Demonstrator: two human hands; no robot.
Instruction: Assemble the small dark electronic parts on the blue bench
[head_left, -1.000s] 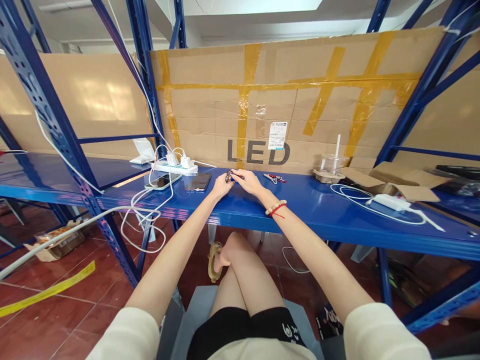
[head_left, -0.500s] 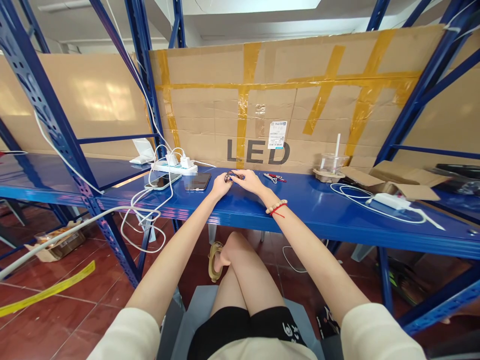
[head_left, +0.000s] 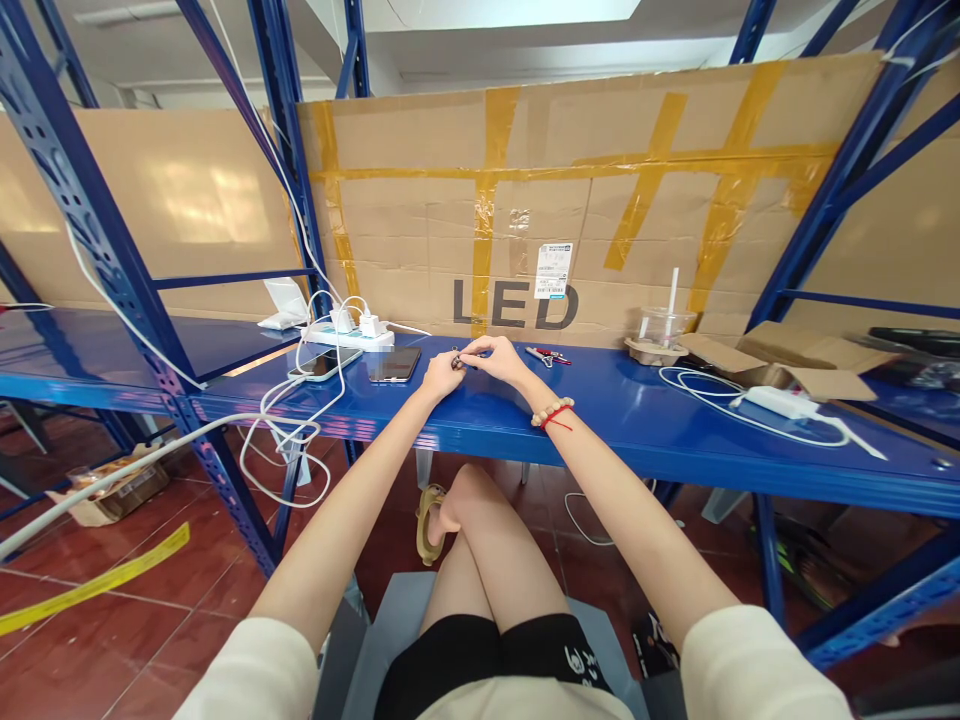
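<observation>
Both of my hands meet over the blue shelf top (head_left: 600,400). My left hand (head_left: 442,376) is closed on a small dark brown thing (head_left: 456,362), mostly hidden by the fingers, so its kind is unclear. My right hand (head_left: 495,360) reaches in from the right, its fingertips pinched against the same spot; what lies between them is too small to make out. A beaded bracelet with a red string (head_left: 553,412) circles my right wrist. Just right of my hands lie small red and silver items (head_left: 549,356). A dark phone (head_left: 396,365) rests to the left.
A white power strip (head_left: 349,337) with plugs and tangled white cables stands left, beside another phone (head_left: 326,363). To the right are a plastic cup with a straw (head_left: 666,325), an open cardboard box (head_left: 784,360) and a white adapter (head_left: 784,402). Taped cardboard (head_left: 420,230) stands behind.
My right hand's fingers have drawn together into a pinch and risen slightly. Less of the dark brown thing shows between my hands. My left hand has hardly moved.
</observation>
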